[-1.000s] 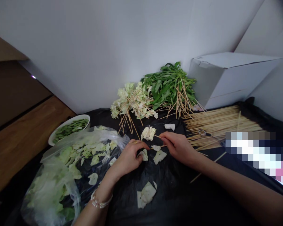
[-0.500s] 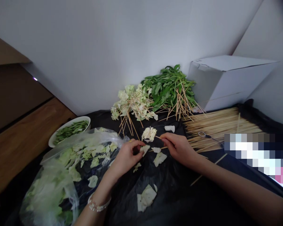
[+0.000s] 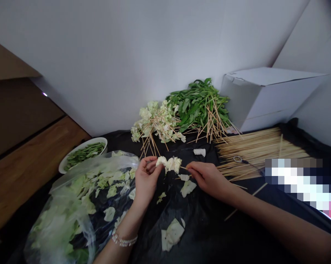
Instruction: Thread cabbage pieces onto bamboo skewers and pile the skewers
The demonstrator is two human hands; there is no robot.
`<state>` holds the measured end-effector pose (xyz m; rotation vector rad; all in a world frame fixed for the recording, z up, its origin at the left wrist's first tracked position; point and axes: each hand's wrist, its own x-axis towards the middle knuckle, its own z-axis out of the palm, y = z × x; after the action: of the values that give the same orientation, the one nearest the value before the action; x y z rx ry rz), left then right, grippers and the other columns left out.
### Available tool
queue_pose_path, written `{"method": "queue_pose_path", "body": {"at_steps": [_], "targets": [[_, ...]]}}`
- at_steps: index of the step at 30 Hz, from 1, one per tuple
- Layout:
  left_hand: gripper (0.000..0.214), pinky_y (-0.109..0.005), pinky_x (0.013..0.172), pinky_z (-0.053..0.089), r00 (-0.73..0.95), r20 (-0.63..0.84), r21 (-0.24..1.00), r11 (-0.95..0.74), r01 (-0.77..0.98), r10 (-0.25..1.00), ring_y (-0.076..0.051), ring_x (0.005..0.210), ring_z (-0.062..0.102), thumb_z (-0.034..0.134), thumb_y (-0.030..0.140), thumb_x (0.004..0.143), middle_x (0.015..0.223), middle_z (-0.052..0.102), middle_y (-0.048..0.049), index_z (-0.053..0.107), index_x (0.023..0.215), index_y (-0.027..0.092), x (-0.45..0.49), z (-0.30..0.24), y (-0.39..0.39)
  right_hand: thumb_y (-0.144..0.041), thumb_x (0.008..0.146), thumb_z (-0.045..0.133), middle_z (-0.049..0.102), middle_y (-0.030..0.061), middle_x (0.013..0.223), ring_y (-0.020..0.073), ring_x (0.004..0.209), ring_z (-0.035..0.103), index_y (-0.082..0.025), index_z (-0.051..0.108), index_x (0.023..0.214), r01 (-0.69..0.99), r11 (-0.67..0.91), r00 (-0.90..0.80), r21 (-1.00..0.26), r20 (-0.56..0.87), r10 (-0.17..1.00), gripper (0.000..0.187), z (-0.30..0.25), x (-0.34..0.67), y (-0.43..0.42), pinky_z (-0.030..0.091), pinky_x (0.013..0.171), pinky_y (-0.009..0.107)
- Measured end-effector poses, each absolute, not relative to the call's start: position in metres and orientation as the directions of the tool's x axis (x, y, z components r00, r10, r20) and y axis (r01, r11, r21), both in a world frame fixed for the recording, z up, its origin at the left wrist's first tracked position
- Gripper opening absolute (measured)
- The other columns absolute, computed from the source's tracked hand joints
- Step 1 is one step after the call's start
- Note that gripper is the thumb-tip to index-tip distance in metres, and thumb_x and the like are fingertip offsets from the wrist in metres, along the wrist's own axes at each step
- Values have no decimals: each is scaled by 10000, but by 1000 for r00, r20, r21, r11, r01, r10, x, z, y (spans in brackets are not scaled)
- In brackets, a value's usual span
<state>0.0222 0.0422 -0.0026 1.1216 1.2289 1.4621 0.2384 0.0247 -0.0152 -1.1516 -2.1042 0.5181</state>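
My right hand [image 3: 205, 176] is closed on the bare end of a wooden skewer [image 3: 184, 168], which points left. Pale cabbage pieces [image 3: 173, 164] are bunched along the skewer's other part. My left hand [image 3: 148, 174], with a beaded bracelet at its wrist, pinches a cabbage leaf piece [image 3: 161, 160] at the far left end of that bunch. Whether the skewer's tip has gone through this piece is hidden. Below the hands, loose cabbage pieces [image 3: 188, 187] and a larger cabbage piece [image 3: 173, 234] lie on the black plastic sheet [image 3: 206, 231].
On the left, a clear bag [image 3: 55, 216] holds cut cabbage beside a white bowl [image 3: 84, 154] of green pods. Behind are filled cabbage skewers [image 3: 157, 121] and leafy green skewers [image 3: 193, 102]. Bare skewers [image 3: 253, 148], scissors [image 3: 238, 159] and a white box [image 3: 272, 97] occupy the right.
My left hand has lifted its cabbage piece up to the left end of the skewered bunch. My right hand keeps its hold on the skewer, nearly in place.
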Motion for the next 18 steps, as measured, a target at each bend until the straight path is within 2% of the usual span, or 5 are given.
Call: {"method": "queue_pose_path", "body": {"at_steps": [2, 5, 8, 14, 18], "targets": [[400, -302, 838, 545, -187, 105, 991, -119, -65, 977, -171, 834, 718, 836, 261, 627, 889, 760, -59, 653, 971, 169, 25, -3, 40, -214, 965, 408, 666, 35, 814, 153, 752, 612, -196, 617, 905, 567, 537, -380, -625, 379, 844, 218, -15, 238, 24, 433, 700, 276], [327, -313, 863, 549, -163, 120, 990, -131, -57, 979, -182, 856, 720, 826, 267, 641, 917, 768, -75, 702, 923, 161, 28, -4, 37, -210, 960, 420, 664, 30, 797, 148, 728, 609, -195, 619, 902, 559, 532, -361, -635, 392, 846, 208, -14, 237, 23, 428, 676, 269], [275, -304, 847, 555, -156, 138, 988, -148, -48, 978, -180, 833, 720, 828, 264, 641, 900, 772, -63, 724, 877, 169, 30, -3, 35, -212, 961, 426, 665, 29, 789, 144, 713, 609, -192, 619, 899, 552, 526, -335, -647, 405, 851, 204, -16, 237, 23, 425, 667, 266], [218, -257, 786, 548, -109, 160, 987, -157, 39, 981, -156, 789, 697, 763, 326, 744, 897, 778, -54, 777, 907, 182, 26, -2, 34, -206, 959, 437, 668, 28, 788, 149, 730, 626, -190, 626, 895, 546, 534, -323, -646, 425, 845, 200, -21, 238, 25, 432, 683, 269], [235, -254, 787, 549, -77, 107, 994, -109, -24, 991, -153, 797, 691, 776, 335, 737, 913, 779, -53, 786, 923, 191, 22, -7, 37, -209, 961, 436, 689, 40, 828, 164, 769, 643, -195, 639, 917, 566, 546, -353, -618, 416, 838, 208, -21, 240, 26, 455, 709, 282]]}}
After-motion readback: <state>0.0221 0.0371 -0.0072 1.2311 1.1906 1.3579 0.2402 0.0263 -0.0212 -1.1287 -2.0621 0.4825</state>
